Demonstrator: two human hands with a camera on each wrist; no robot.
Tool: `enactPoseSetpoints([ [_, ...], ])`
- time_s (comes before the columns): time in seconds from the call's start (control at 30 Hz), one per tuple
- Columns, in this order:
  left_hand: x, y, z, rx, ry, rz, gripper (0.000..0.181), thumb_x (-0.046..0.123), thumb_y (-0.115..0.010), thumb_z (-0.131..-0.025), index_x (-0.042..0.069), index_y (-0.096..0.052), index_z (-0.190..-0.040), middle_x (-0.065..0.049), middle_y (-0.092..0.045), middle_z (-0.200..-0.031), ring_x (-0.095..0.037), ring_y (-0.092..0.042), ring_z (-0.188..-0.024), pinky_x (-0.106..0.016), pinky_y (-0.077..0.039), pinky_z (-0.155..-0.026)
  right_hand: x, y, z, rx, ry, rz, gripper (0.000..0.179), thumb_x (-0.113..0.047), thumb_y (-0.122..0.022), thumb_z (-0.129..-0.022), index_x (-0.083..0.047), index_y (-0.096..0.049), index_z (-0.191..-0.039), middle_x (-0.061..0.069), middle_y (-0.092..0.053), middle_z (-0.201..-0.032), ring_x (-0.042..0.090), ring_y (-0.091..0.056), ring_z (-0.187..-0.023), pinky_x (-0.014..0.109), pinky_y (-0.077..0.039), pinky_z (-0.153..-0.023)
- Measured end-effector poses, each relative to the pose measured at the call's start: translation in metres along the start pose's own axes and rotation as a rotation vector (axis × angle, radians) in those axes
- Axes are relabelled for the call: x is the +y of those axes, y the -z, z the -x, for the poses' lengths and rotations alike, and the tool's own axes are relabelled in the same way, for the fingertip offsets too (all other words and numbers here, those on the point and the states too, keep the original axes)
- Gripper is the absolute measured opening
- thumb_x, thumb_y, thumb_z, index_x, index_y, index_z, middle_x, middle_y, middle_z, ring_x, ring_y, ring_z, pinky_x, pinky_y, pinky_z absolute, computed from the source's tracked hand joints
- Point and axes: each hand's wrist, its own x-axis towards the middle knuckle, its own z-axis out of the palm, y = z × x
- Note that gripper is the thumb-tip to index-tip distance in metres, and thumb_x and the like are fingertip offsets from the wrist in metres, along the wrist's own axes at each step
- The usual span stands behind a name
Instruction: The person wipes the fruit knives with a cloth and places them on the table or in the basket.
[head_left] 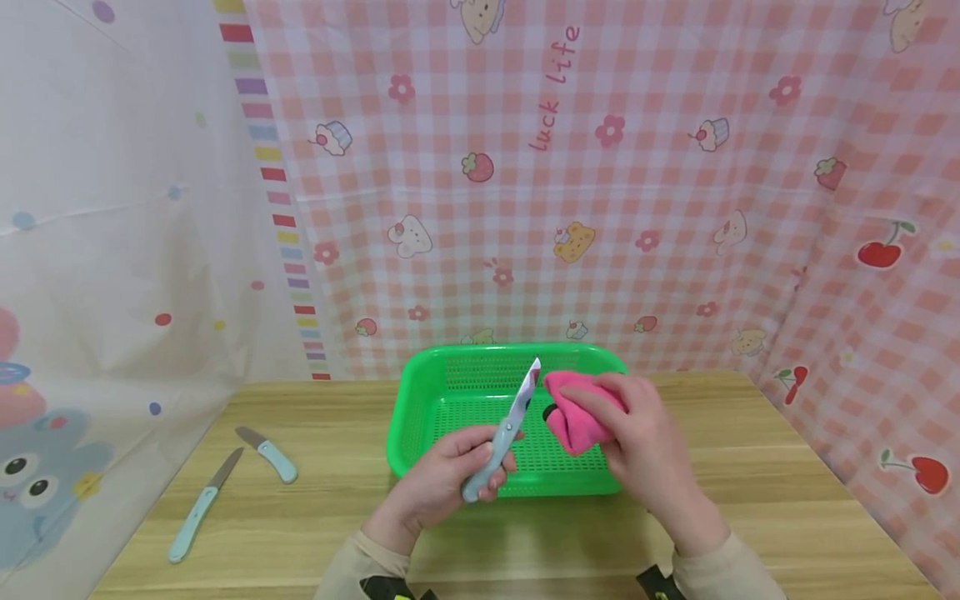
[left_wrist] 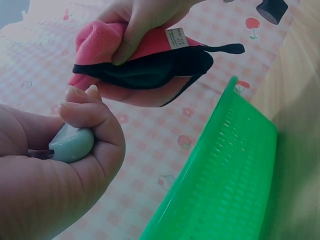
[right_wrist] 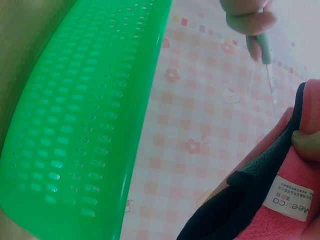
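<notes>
In the head view my left hand (head_left: 457, 467) grips the pale blue handle of a knife (head_left: 501, 437), its blade tilted up and to the right. My right hand (head_left: 641, 433) holds a folded pink cloth (head_left: 581, 412) just right of the blade, and a gap shows between cloth and blade. The left wrist view shows the handle's end (left_wrist: 74, 144) inside my curled fingers. Dark edging, a hanging loop and a white label (right_wrist: 289, 198) show on the cloth in the wrist views. Both hands are above the near part of a green basket (head_left: 408, 408).
Two more knives with pale blue handles lie on the wooden table at the left: a longer one (head_left: 197, 521) and a shorter one (head_left: 276, 460). A pink checked curtain (head_left: 525, 208) hangs behind the basket and along the right side.
</notes>
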Motion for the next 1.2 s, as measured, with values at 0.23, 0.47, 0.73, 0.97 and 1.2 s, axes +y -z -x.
enactPoseSetpoints([
  [0.23,0.001,0.000,-0.001,0.003,-0.015,0.008,0.039,0.010,-0.035,-0.108,-0.016,-0.040,-0.137,-0.004,-0.060,-0.096,-0.009,-0.052,-0.074,-0.020,-0.045,-0.064,-0.009,-0.003,-0.003,0.008,0.079,-0.031,0.069,0.021,-0.065,-0.065,-0.020,-0.071,-0.121,0.010,-0.063,-0.111,0.031,-0.057,-0.097,0.046,-0.054,-0.069],
  [0.47,0.000,-0.001,-0.001,-0.002,-0.028,0.012,0.038,0.008,-0.035,-0.108,-0.020,-0.037,-0.134,-0.004,-0.059,-0.097,-0.009,-0.053,-0.075,-0.019,-0.045,-0.065,-0.015,-0.010,-0.003,0.011,0.135,-0.071,0.065,0.018,-0.069,-0.066,-0.019,-0.071,-0.119,0.009,-0.064,-0.112,0.032,-0.057,-0.096,0.044,-0.051,-0.075],
  [0.73,0.000,-0.002,-0.002,-0.029,-0.037,0.004,0.033,0.009,-0.037,-0.108,-0.013,-0.046,-0.130,-0.007,-0.057,-0.097,-0.010,-0.052,-0.076,-0.020,-0.045,-0.065,-0.020,-0.016,0.000,-0.028,0.147,-0.066,0.062,0.017,-0.071,-0.067,-0.020,-0.071,-0.118,0.011,-0.064,-0.115,0.032,-0.058,-0.097,0.047,-0.050,-0.082],
  [0.97,-0.003,-0.002,-0.002,-0.013,-0.016,0.010,0.037,0.009,-0.036,-0.108,-0.014,-0.042,-0.135,-0.007,-0.057,-0.097,-0.010,-0.052,-0.075,-0.019,-0.045,-0.065,-0.021,-0.018,0.003,-0.056,0.132,-0.065,0.060,0.016,-0.071,-0.068,-0.019,-0.071,-0.117,0.011,-0.064,-0.116,0.032,-0.057,-0.097,0.047,-0.049,-0.087],
  [1.2,-0.004,-0.001,-0.002,-0.026,-0.023,0.000,0.034,0.009,-0.037,-0.108,-0.012,-0.046,-0.133,-0.006,-0.057,-0.095,-0.009,-0.053,-0.075,-0.019,-0.046,-0.065,-0.021,-0.019,0.004,-0.084,0.098,-0.060,0.060,0.017,-0.070,-0.069,-0.020,-0.072,-0.116,0.008,-0.064,-0.115,0.031,-0.056,-0.099,0.046,-0.050,-0.085],
])
